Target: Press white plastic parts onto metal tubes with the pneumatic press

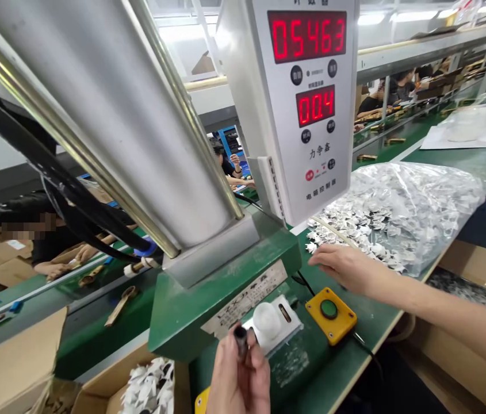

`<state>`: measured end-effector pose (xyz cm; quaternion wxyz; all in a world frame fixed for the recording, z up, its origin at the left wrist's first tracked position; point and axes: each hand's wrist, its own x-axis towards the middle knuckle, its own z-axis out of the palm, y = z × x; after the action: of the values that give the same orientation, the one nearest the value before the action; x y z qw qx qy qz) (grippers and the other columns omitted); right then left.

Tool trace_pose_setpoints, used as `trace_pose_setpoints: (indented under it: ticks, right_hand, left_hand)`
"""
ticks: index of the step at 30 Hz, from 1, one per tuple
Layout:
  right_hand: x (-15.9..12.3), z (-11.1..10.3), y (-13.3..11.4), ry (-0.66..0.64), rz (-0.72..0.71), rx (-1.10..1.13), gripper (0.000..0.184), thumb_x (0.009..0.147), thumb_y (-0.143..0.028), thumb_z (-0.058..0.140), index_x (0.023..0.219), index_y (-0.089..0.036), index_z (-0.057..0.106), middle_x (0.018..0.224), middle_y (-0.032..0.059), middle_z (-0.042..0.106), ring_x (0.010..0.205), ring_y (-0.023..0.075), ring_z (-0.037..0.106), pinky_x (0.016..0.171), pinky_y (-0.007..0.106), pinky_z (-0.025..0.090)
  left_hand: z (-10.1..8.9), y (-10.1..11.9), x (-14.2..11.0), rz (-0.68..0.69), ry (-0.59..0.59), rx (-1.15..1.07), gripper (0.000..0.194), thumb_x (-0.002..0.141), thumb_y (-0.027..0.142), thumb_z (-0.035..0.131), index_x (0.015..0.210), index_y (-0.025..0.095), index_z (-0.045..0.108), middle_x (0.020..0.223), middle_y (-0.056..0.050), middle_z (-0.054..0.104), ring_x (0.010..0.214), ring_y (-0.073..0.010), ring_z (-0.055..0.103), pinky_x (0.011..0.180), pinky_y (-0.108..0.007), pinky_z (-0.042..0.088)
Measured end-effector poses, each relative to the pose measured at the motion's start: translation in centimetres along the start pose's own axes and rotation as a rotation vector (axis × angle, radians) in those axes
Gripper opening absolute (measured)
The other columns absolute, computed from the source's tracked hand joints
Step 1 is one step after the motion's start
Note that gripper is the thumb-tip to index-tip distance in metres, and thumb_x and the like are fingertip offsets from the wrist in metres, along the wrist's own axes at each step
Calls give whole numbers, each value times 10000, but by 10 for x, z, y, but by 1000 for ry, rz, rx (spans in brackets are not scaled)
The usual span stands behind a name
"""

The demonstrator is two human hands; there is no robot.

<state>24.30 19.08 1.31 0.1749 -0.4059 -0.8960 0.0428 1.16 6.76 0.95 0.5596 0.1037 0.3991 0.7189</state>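
My left hand (238,371) is at the bottom centre, its fingers closed around a small dark hollow tube (241,340) with the open end up. Just beyond it is a white fixture block (283,322) with a round white pad on top, below the green press head (225,282). My right hand (350,270) reaches in from the right, fingers stretched out at the near edge of a pile of small white pieces (366,227). Nothing shows in that hand, though its underside is hidden. Below it sits a yellow button box (332,316) with a green button.
A counter box (312,115) with red digits hangs above the press. The silver cylinder (173,144) fills the upper left. A clear plastic bag (432,201) covers part of the pile. A cardboard box (108,397) with white pieces stands lower left. Co-workers sit along the conveyor (134,310).
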Motion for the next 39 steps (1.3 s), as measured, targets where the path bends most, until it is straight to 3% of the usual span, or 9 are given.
trace_pose_setpoints:
  ticks: [4, 10, 15, 20, 24, 29, 34, 39]
  right_hand:
    - [-5, 20, 41, -68, 58, -268, 191, 783, -15, 515, 772, -138, 660, 773, 111, 590, 703, 245, 605, 651, 331, 484]
    - [-13, 59, 59, -64, 80, -398, 162, 813, -75, 494, 796, -109, 652, 771, 164, 582, 646, 311, 609, 549, 371, 461]
    - [-15, 69, 74, -69, 40, -372, 121, 752, -79, 577, 825, -129, 659, 771, 130, 586, 664, 282, 619, 567, 341, 463]
    - [-15, 66, 76, -41, 20, -297, 197, 788, -50, 477, 827, -131, 653, 763, 106, 580, 643, 236, 611, 567, 316, 451]
    - [-9, 48, 65, 16, 17, -228, 269, 839, -77, 415, 962, -141, 645, 875, 101, 601, 732, 218, 615, 641, 315, 464]
    - [-5, 31, 55, -20, 43, -178, 301, 904, -94, 371, 1004, -184, 641, 942, 84, 615, 831, 206, 622, 739, 310, 466]
    - [-16, 42, 61, -148, 70, -194, 224, 773, -87, 591, 943, -204, 678, 835, 71, 627, 704, 225, 640, 597, 287, 455]
    - [-24, 58, 72, -87, 64, -189, 167, 841, -119, 505, 892, -186, 649, 804, 62, 615, 677, 221, 639, 572, 293, 459]
  left_hand:
    - [27, -1, 16, -30, -91, -153, 106, 869, 121, 519, 816, 109, 610, 770, -43, 533, 565, -73, 481, 437, -145, 408]
    - [40, -9, 18, -81, -180, -329, 74, 852, 102, 549, 780, 118, 559, 757, -19, 470, 573, -62, 447, 441, -127, 373]
    - [48, -13, 15, -121, -218, -337, 143, 839, 129, 574, 709, 125, 516, 679, 15, 396, 530, -56, 403, 423, -126, 329]
    - [54, -12, 10, -132, -170, -282, 225, 885, 190, 513, 668, 134, 496, 664, 2, 418, 509, -67, 394, 406, -143, 320]
    - [36, -7, 2, -88, -46, -214, 184, 902, 246, 514, 767, 131, 564, 656, -8, 469, 506, -78, 410, 405, -156, 336]
    - [-7, 6, -11, 18, 85, -147, 185, 904, 294, 502, 848, 158, 616, 573, 40, 407, 440, -55, 375, 374, -131, 330]
    - [-30, 11, -20, 33, 95, -85, 229, 886, 335, 517, 777, 167, 628, 538, 40, 413, 390, -63, 388, 289, -124, 291]
    - [-32, 1, -21, 30, 66, -109, 220, 803, 386, 646, 776, 168, 640, 527, 43, 437, 380, -56, 389, 280, -116, 297]
